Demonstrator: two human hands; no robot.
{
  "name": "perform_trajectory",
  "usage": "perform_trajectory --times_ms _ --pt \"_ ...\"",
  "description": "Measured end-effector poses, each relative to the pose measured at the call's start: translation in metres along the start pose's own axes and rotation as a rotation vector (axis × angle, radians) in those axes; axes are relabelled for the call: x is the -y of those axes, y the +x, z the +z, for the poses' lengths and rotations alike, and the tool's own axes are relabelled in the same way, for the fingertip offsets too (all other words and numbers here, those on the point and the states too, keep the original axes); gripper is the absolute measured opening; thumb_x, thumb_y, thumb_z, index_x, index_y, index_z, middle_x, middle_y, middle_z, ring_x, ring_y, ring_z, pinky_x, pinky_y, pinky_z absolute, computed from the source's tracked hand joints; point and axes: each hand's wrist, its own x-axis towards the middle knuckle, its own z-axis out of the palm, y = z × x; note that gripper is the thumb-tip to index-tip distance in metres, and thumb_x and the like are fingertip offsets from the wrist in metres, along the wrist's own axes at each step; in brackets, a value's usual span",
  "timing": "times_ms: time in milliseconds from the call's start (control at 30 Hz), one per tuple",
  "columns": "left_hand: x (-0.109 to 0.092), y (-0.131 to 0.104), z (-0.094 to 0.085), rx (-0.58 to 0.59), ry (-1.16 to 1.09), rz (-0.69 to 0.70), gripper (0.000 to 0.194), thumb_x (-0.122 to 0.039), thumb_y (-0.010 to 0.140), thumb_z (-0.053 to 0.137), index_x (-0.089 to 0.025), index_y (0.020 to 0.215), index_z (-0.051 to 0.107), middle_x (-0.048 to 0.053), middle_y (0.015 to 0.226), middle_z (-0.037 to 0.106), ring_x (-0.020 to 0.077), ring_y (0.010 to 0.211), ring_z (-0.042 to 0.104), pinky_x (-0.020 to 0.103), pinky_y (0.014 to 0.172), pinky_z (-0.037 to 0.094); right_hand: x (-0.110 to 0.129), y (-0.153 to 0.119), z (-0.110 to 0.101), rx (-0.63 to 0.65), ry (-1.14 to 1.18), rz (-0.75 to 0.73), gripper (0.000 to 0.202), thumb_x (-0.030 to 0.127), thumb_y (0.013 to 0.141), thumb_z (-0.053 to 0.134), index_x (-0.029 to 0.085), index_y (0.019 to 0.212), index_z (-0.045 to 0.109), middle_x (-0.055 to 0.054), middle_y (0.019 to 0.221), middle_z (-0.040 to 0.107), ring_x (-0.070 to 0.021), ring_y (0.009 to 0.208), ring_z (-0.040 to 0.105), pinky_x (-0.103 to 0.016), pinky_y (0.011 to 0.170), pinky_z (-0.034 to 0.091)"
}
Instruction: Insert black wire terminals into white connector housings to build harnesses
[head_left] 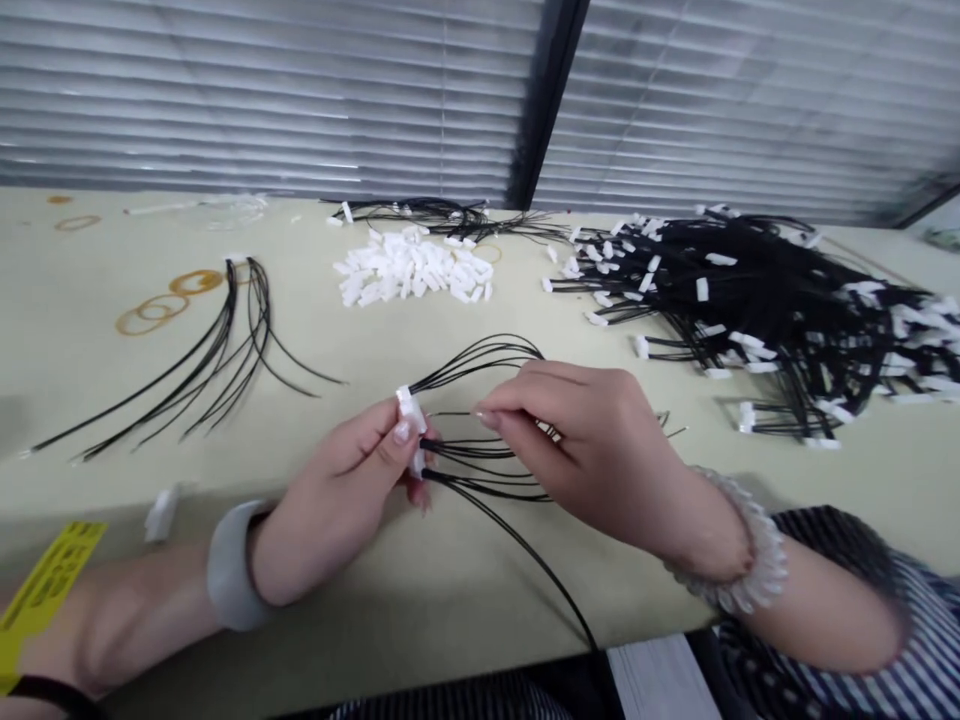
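My left hand (360, 480) is closed on white plastic connectors (409, 410), pinching them between thumb and fingers. Black wires (480, 455) run out of these connectors to the right, some curving up in a loop. In a fingertip pinch, my right hand (577, 440) grips a black wire (454, 413) whose bare end points at the connectors, a short gap away. More wires pass behind my right hand, and one long wire (540, 570) hangs down to the table's front edge.
A heap of loose white connectors (412, 265) lies behind my hands. At right is a big pile of wired harnesses (750, 290). To the left rest a wire bundle (247, 330), rubber bands (157, 310) and a single white connector (160, 515). Window blinds (262, 100) stand behind the table.
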Motion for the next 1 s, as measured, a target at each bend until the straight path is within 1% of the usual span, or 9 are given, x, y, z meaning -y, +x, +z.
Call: perform_trajectory --times_ms 167,400,533,633,767,833,867,967,1000 --pt "-0.002 -0.002 0.002 -0.010 0.005 0.011 0.031 -0.048 0.083 0.048 -0.018 0.078 0.054 -0.002 0.065 0.050 0.0097 0.051 0.051 0.023 0.052 0.043 0.002 0.001 0.000 0.050 -0.040 -0.020 0.015 0.013 0.085 0.047 0.013 0.079 0.061 0.000 0.072 0.058 -0.0064 0.069 0.050 -0.019 0.063 0.038" --pt "-0.002 -0.001 0.002 0.012 -0.002 0.024 0.030 -0.045 0.084 0.048 -0.017 0.074 0.053 -0.001 0.065 0.050 0.0105 0.051 0.050 0.024 0.051 0.043 0.002 0.000 -0.001 0.064 -0.043 -0.036 0.017 0.015 0.086 0.045 0.013 0.078 0.060 0.001 0.069 0.055 -0.0065 0.066 0.048 -0.020 0.062 0.035" --pt "-0.003 -0.001 0.002 0.010 0.105 0.037 0.028 -0.042 0.086 0.044 -0.018 0.076 0.053 -0.001 0.065 0.051 0.0102 0.052 0.051 0.023 0.051 0.044 0.004 0.002 0.000 0.087 -0.030 0.009 0.017 0.015 0.085 0.045 0.013 0.077 0.059 0.001 0.068 0.055 -0.0060 0.065 0.047 -0.019 0.062 0.035" --pt "-0.006 -0.001 0.004 -0.010 0.212 0.053 0.028 -0.039 0.088 0.041 -0.018 0.073 0.052 -0.001 0.062 0.051 0.0101 0.050 0.051 0.021 0.048 0.044 0.006 0.004 0.005 0.110 -0.029 0.040 0.017 0.015 0.085 0.043 0.013 0.078 0.058 0.002 0.068 0.055 -0.0063 0.063 0.046 -0.020 0.060 0.034" --pt "-0.007 0.000 0.005 -0.015 0.213 0.057 0.028 -0.038 0.087 0.041 -0.018 0.071 0.051 -0.001 0.061 0.050 0.0093 0.048 0.050 0.020 0.046 0.043 0.006 0.006 0.018 0.114 -0.071 0.053 0.020 0.017 0.086 0.041 0.013 0.074 0.056 0.001 0.066 0.055 -0.0076 0.060 0.045 -0.022 0.058 0.034" --pt "-0.005 0.001 0.005 -0.020 0.170 0.040 0.027 -0.039 0.087 0.043 -0.018 0.072 0.052 -0.001 0.063 0.051 0.0095 0.049 0.051 0.021 0.048 0.045 0.005 0.007 0.018 0.073 -0.074 0.041 0.018 0.015 0.086 0.042 0.013 0.075 0.056 0.000 0.067 0.056 -0.0082 0.062 0.047 -0.022 0.059 0.036" --pt "-0.004 0.001 0.005 -0.031 0.134 0.024 0.027 -0.040 0.086 0.044 -0.018 0.073 0.052 -0.001 0.065 0.052 0.0101 0.051 0.052 0.022 0.050 0.046 0.005 0.007 0.016 0.024 -0.077 0.029 0.016 0.014 0.085 0.043 0.013 0.077 0.056 -0.001 0.070 0.057 -0.0087 0.065 0.049 -0.022 0.061 0.037" --pt "-0.001 0.001 0.004 -0.099 0.014 -0.016 0.025 -0.040 0.086 0.046 -0.018 0.077 0.054 -0.001 0.068 0.053 0.0114 0.057 0.054 0.024 0.055 0.049 0.006 0.006 0.000 -0.231 -0.138 -0.044 0.008 0.015 0.084 0.049 0.012 0.083 0.056 -0.006 0.081 0.057 -0.0115 0.079 0.051 -0.024 0.070 0.041" --pt "0.000 0.001 0.004 -0.122 -0.011 -0.015 0.025 -0.040 0.086 0.047 -0.018 0.077 0.054 -0.001 0.068 0.052 0.0113 0.058 0.054 0.024 0.056 0.049 0.008 0.005 -0.006 -0.274 -0.160 -0.065 0.006 0.016 0.083 0.051 0.013 0.079 0.055 -0.006 0.078 0.056 -0.0119 0.077 0.050 -0.024 0.068 0.041"
